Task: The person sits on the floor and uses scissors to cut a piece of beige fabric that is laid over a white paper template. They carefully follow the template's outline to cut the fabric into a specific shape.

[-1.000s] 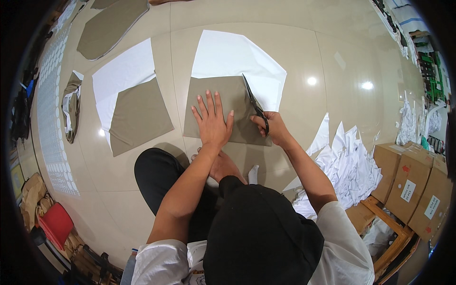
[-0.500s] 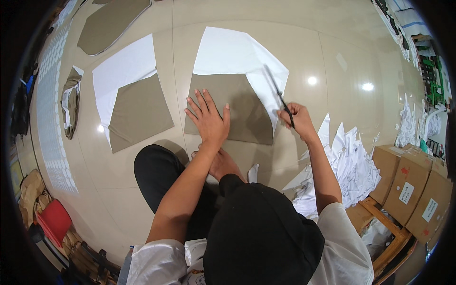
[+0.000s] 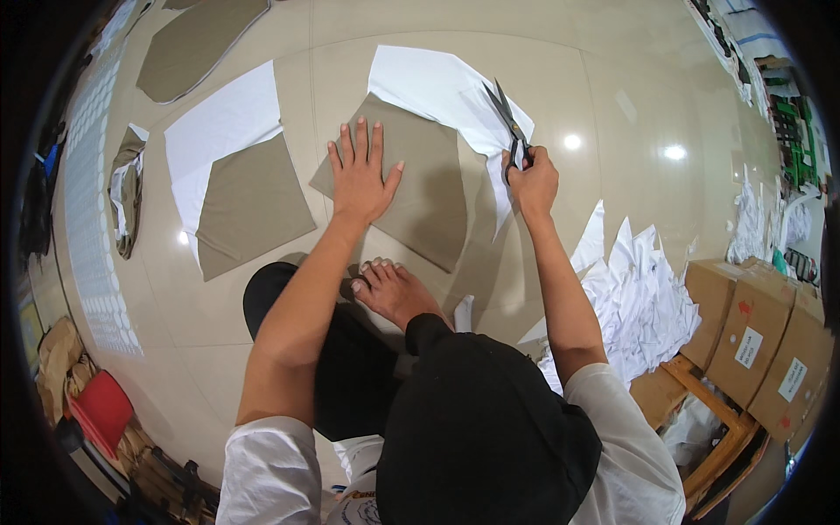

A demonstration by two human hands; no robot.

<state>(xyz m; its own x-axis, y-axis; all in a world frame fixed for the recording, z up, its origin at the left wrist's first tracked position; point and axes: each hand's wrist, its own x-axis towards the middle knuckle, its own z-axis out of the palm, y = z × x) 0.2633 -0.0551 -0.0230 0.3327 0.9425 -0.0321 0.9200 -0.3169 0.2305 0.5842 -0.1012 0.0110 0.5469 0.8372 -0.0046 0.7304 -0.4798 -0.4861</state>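
Observation:
My left hand (image 3: 361, 179) lies flat with fingers spread on an olive-brown fabric piece (image 3: 420, 197) on the tiled floor. White fabric (image 3: 420, 79) shows from under that piece along its far and right sides, ending in a narrow strip toward me. In my right hand (image 3: 533, 182) is a pair of black scissors (image 3: 506, 114), its blades slightly apart and pointing away from me over the right part of the white fabric. My right thumb and fingers are around the scissor handles.
Left of this piece lie more olive fabric (image 3: 258, 197) and white fabric (image 3: 223, 118). Another olive piece (image 3: 197, 48) is at the far left. A heap of white scraps (image 3: 639, 297) lies to my right, beside cardboard boxes (image 3: 748, 337). My bare foot (image 3: 398, 293) rests near the fabric.
My left hand has moved away from me and slightly left; the olive piece has turned and shifted off the white fabric's right side. My right hand has brought the scissors slightly left and farther away.

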